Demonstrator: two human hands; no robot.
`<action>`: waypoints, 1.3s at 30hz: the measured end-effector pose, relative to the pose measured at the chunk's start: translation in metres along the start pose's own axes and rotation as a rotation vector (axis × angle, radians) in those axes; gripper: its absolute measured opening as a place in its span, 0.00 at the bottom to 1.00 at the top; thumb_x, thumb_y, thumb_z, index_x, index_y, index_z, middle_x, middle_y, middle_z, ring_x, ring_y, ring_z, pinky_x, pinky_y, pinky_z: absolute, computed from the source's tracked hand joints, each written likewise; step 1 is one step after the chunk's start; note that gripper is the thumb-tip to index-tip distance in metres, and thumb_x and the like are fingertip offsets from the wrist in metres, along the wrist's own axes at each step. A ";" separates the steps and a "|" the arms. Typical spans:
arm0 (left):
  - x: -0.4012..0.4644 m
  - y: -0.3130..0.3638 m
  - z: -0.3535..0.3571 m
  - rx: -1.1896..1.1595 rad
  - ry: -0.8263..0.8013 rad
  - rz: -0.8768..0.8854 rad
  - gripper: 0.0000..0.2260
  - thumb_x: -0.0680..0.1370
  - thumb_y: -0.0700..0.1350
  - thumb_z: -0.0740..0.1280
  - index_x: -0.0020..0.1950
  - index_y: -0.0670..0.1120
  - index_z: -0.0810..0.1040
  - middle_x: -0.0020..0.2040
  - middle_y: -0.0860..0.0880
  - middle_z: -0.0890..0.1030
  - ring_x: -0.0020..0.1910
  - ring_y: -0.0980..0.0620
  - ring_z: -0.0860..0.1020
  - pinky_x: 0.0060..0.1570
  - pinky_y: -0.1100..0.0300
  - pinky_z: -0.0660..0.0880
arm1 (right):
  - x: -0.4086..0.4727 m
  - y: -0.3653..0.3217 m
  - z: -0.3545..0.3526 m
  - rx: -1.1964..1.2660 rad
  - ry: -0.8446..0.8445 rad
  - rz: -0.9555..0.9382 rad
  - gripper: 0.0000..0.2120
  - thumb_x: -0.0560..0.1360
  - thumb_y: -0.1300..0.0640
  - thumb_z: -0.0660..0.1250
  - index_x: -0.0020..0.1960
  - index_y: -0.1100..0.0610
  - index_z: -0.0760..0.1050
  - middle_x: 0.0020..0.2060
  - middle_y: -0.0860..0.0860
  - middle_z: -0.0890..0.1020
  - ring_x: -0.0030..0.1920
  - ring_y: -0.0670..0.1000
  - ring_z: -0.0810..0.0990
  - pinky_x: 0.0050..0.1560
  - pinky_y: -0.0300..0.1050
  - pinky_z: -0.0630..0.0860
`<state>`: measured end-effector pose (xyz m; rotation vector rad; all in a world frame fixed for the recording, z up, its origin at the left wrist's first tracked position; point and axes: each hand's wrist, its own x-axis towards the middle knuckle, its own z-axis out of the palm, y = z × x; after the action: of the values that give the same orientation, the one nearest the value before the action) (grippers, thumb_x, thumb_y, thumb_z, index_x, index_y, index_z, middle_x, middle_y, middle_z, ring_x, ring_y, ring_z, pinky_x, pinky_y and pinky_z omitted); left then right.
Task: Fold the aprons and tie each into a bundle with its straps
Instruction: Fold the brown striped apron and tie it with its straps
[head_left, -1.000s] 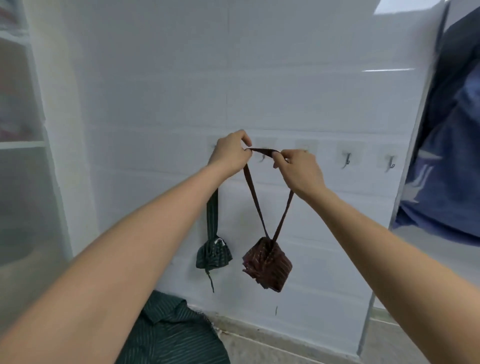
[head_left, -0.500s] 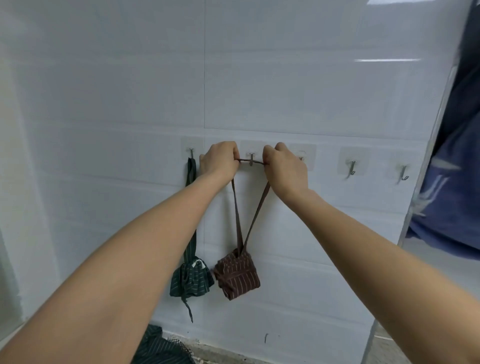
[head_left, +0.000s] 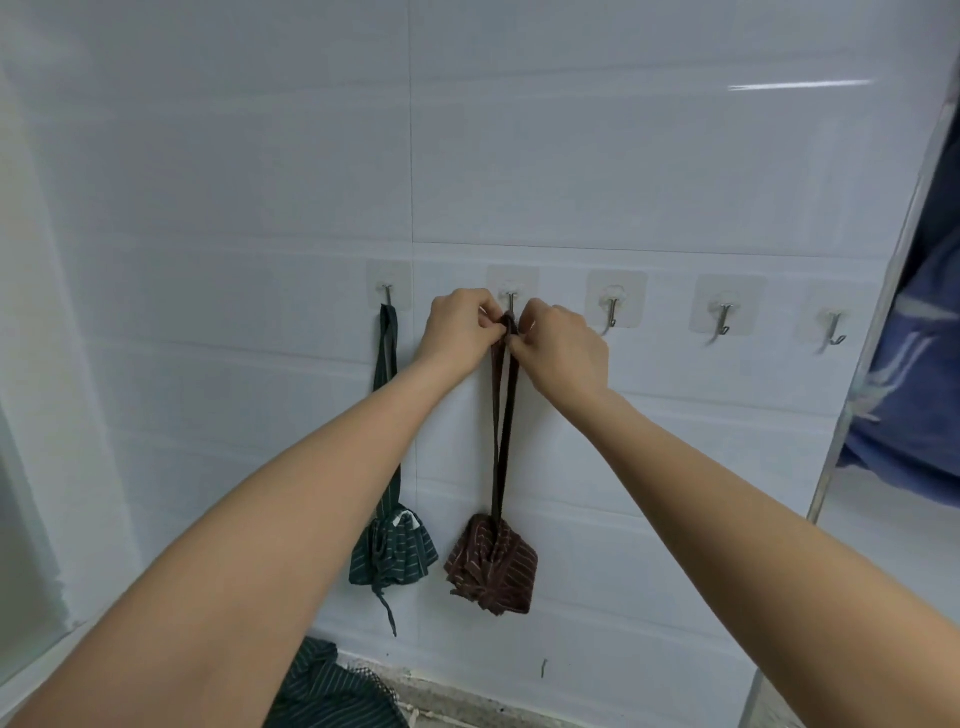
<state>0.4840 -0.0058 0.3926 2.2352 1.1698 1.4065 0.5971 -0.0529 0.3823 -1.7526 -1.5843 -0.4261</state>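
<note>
A white tiled wall (head_left: 571, 156) fills most of the frame. At the right edge a blue cloth (head_left: 914, 364) hangs behind a pale vertical frame and is cut off by the picture's edge, so what it is cannot be made out. At the bottom left of centre, a heap of dark green striped fabric (head_left: 322, 691) lies on the floor, partly hidden by the left forearm and cut off at the lower edge.

Two bare forearms rise from the lower corners toward the middle. The left hand (head_left: 457, 327) and right hand (head_left: 563, 345) meet just under the second hook (head_left: 511, 301) in a row of five stick-on hooks. Both hands have their fingers curled and pinch the top of the brown strap (head_left: 503, 415); the fingertips and the strap's loop are bunched together there, so whether the strap already sits on the hook cannot be told.

The strap drops straight down to the brown bundle (head_left: 493, 566), a striped folded apron hanging against the wall in the lower centre. Just to its left hangs the green bundle (head_left: 392, 551), its green strap (head_left: 387, 353) running up to the first hook (head_left: 387, 296); the left forearm hides the strap's middle. A loose strap end dangles below the green bundle. The three hooks to the right carry nothing.
</note>
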 end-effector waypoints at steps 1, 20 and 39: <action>0.001 0.000 0.001 0.009 0.001 -0.004 0.05 0.73 0.36 0.67 0.46 0.43 0.80 0.40 0.47 0.79 0.41 0.51 0.78 0.49 0.59 0.77 | 0.002 -0.002 0.001 -0.003 -0.005 -0.006 0.09 0.76 0.54 0.60 0.53 0.57 0.73 0.47 0.53 0.78 0.47 0.56 0.77 0.38 0.44 0.66; 0.003 -0.005 0.012 0.166 0.045 -0.002 0.06 0.74 0.36 0.64 0.48 0.42 0.78 0.44 0.45 0.78 0.46 0.45 0.77 0.51 0.47 0.76 | 0.008 0.006 0.010 -0.051 0.035 -0.033 0.00 0.73 0.61 0.58 0.44 0.57 0.67 0.39 0.53 0.73 0.39 0.57 0.72 0.33 0.45 0.62; -0.027 -0.018 0.008 -0.020 -0.108 -0.103 0.10 0.74 0.38 0.68 0.55 0.43 0.74 0.43 0.48 0.78 0.41 0.52 0.77 0.41 0.66 0.69 | -0.019 0.011 0.020 0.357 -0.015 -0.007 0.09 0.73 0.63 0.61 0.54 0.61 0.69 0.48 0.56 0.75 0.45 0.56 0.75 0.42 0.48 0.72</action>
<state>0.4762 -0.0130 0.3608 2.1748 1.2111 1.2375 0.6000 -0.0524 0.3524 -1.4803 -1.5668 -0.1218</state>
